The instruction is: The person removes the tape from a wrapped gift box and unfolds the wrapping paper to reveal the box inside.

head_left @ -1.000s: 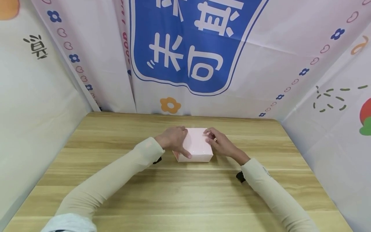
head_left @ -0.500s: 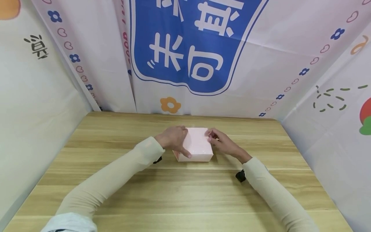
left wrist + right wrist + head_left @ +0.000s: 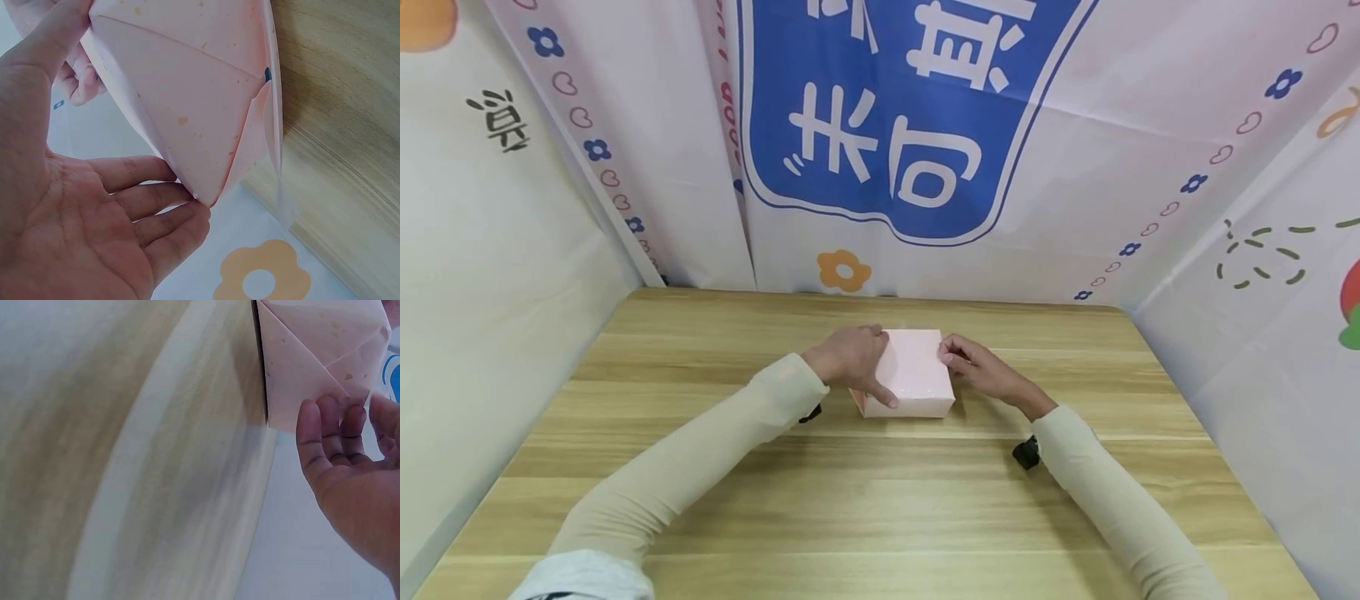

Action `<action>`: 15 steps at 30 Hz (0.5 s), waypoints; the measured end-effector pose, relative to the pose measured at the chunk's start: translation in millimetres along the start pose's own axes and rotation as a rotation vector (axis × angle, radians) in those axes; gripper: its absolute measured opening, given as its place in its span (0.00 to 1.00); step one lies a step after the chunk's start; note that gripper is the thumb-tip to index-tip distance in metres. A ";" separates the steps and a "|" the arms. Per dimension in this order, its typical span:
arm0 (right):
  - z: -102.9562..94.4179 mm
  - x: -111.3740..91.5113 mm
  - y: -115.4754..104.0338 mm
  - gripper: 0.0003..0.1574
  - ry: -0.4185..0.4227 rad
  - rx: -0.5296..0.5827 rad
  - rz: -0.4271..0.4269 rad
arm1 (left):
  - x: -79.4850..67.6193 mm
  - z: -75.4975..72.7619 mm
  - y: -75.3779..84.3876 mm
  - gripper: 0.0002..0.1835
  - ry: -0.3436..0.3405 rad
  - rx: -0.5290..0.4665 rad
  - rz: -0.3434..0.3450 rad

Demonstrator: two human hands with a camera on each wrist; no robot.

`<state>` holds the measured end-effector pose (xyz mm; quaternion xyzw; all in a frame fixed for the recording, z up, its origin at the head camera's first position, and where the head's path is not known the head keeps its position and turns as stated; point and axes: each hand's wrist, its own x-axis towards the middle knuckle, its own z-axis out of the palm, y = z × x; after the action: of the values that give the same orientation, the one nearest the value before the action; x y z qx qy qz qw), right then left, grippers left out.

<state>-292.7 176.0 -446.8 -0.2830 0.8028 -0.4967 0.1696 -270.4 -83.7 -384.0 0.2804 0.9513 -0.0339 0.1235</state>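
Note:
A box wrapped in pink paper with small gold flecks lies on the wooden table. My left hand spans its left end and holds it, thumb near the front edge and fingers at the far corner. In the left wrist view, the fingers touch a corner of the folded paper end, where one flap stands slightly loose. My right hand pinches at the upper right edge. Seen from the right wrist, its fingertips touch the folded triangular flap on that end.
The wooden table stretches around the box. White printed cloth walls enclose it at the back and both sides. A translucent strip sticks out beside the box. A black strap is at the right wrist.
My right hand's fingers have closed in from above the right part of the box's top onto its right edge. The left hand and the box stay in place.

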 end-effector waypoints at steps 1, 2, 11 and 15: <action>-0.4 -0.8 0.8 0.12 -0.008 0.021 0.005 | 0.3 0.3 -0.1 0.62 -0.002 0.000 -0.002; -0.7 -1.5 1.8 0.12 -0.016 0.042 0.006 | 0.4 0.8 -0.3 0.62 -0.002 -0.001 -0.004; -3.4 -7.3 7.5 0.14 -0.025 0.142 0.034 | 1.0 1.4 -0.8 0.62 0.003 -0.013 -0.003; -4.1 -8.0 11.7 0.16 -0.021 0.166 0.043 | 0.6 1.5 -0.9 0.62 0.003 -0.014 -0.003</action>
<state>-292.1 188.0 -455.5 -0.2561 0.7628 -0.5548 0.2116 -271.0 -84.3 -385.6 0.2783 0.9521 -0.0268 0.1240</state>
